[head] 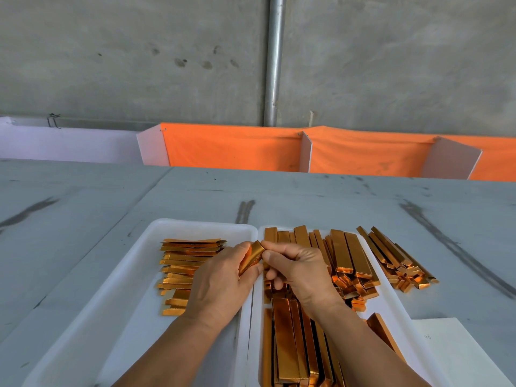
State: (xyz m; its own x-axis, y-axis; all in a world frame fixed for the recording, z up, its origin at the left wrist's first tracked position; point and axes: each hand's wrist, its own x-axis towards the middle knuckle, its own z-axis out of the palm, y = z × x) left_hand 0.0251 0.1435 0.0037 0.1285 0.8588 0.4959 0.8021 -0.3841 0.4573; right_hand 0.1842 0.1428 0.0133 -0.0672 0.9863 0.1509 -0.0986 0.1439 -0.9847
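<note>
Left hand [220, 283] curls round a gold carton [251, 259], right hand [298, 269] pinching its top end. White sheet's [458, 356] scribble: too small to read.

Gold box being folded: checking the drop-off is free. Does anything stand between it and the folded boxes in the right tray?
Nothing separate does. The gold box is at the right tray edge; only the right hand that pinches it lies over the folded boxes.
</note>
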